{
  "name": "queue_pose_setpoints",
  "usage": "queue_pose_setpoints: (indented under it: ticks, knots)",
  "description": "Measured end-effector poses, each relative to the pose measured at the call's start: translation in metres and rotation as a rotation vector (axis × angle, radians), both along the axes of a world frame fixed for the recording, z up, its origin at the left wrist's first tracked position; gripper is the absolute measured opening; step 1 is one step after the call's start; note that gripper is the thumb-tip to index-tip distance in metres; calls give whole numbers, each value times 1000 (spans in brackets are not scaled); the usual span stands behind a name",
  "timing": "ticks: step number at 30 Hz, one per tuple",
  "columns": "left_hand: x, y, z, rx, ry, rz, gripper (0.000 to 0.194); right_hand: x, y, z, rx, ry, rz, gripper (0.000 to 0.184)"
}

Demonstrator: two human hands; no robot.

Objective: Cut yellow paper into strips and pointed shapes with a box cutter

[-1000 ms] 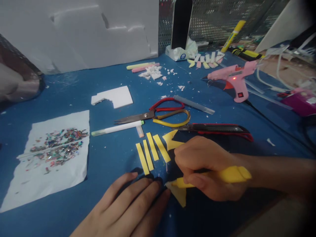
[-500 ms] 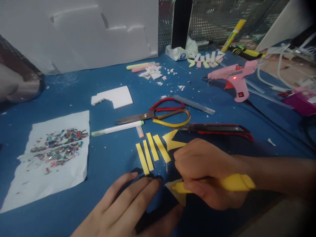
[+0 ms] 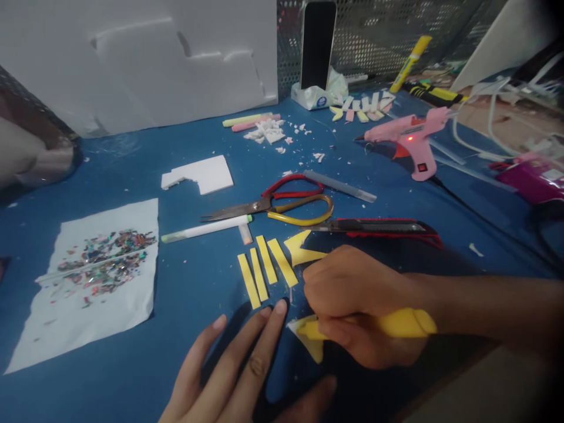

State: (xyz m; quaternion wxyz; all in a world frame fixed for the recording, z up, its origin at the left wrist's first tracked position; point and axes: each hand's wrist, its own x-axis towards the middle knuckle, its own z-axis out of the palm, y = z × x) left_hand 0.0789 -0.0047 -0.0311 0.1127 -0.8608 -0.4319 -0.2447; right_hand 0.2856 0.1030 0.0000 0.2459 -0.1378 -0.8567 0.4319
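My right hand (image 3: 356,305) is wrapped round a yellow marker (image 3: 403,325), its tip on a small pointed piece (image 3: 314,349) that is mostly yellow with a whitish corner. My left hand (image 3: 240,367) lies beside that piece with its fingers spread, holding nothing. Part of the pointed piece is hidden behind my right hand. Just beyond my left fingertips lie several yellow strips (image 3: 249,282) side by side. A yellow notched piece (image 3: 302,249) rests by my right knuckles.
Scissors (image 3: 259,205), a red and black utility knife (image 3: 388,228) and a white pen (image 3: 207,228) lie beyond the strips. A pink glue gun (image 3: 414,141) stands at right, its light lit. Coloured flakes lie on white paper (image 3: 141,305) at left. A phone (image 3: 318,47) stands behind.
My left thumb has come off the pointed piece, and the left fingers have spread apart. The marker in my right hand has stayed on the piece. The view has shifted slightly.
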Motion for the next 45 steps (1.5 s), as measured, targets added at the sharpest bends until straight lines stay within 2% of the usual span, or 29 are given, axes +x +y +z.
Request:
queue_pose_setpoints:
  ticks: [15, 28, 38, 43, 45]
  knots:
    - [-1, 3, 0, -56, -31, -87, 33, 0, 0, 4, 104, 12, -18, 24]
    - [0, 4, -1, -61, -51, -75, 31, -1, -4, 3, 235, 17, -46, 23]
    - [-2, 5, 2, -69, -31, -94, 30, -1, -4, 4, 232, 18, -69, 23]
    - [-2, 4, 2, -77, -44, -119, 29, -2, -5, 4, 237, 32, -13, 24]
    - [-2, 3, 3, -88, -34, -107, 29, -1, -4, 5, 237, 16, -49, 23]
